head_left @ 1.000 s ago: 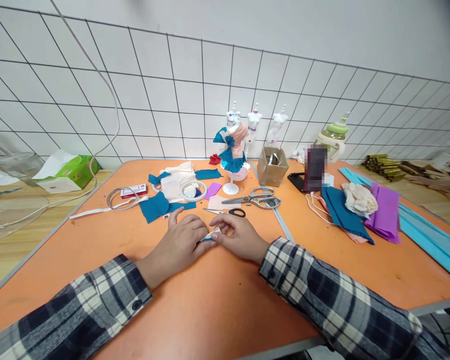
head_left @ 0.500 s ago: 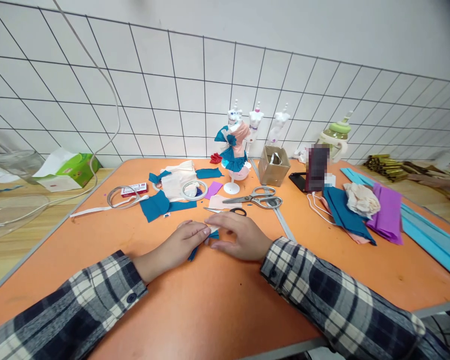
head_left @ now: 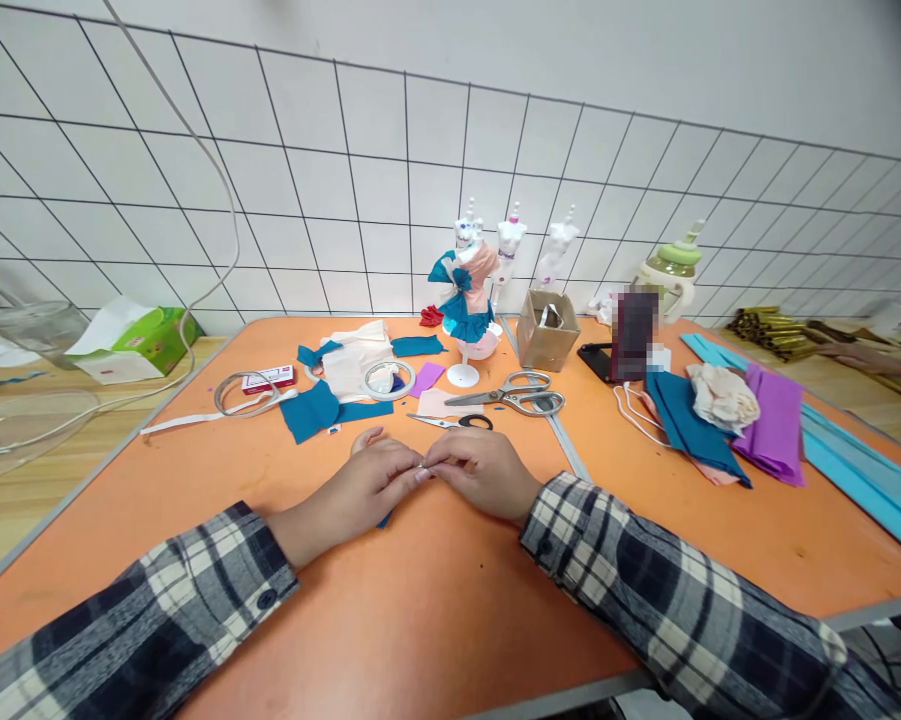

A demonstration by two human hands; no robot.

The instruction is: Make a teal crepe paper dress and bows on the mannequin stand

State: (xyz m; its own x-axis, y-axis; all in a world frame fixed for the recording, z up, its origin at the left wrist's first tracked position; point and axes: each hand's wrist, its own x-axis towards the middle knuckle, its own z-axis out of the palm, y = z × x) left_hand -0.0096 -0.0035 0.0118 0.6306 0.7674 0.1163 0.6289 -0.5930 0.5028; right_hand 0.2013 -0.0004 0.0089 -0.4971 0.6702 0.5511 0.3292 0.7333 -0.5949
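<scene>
My left hand [head_left: 375, 475] is closed in a pinch on a small piece of blue crepe paper [head_left: 385, 520], most of it hidden; a blue bit pokes out below the fingers. Thumb and fingers of my right hand [head_left: 487, 475] pinch together at the same spot, their tips touching those of the left. Just beyond the hands lie small scissors [head_left: 450, 422] with black handles and large grey scissors [head_left: 506, 397]. Behind these, a mini dress form [head_left: 465, 300] wears a blue and peach paper dress with a bow.
Paper scraps [head_left: 311, 408], tape rolls [head_left: 390, 380] and a red-white box [head_left: 268, 379] lie to the left. A cardboard box [head_left: 547, 330], a phone [head_left: 634, 335], folded crepe paper [head_left: 772, 425] and a bottle [head_left: 671, 275] stand or lie right. Another person's hand [head_left: 847, 350] shows far right.
My right hand's fingers have closed from a loose, spread curve into a pinch against my left fingertips. The blue and cream piece between the hands is now mostly covered.
</scene>
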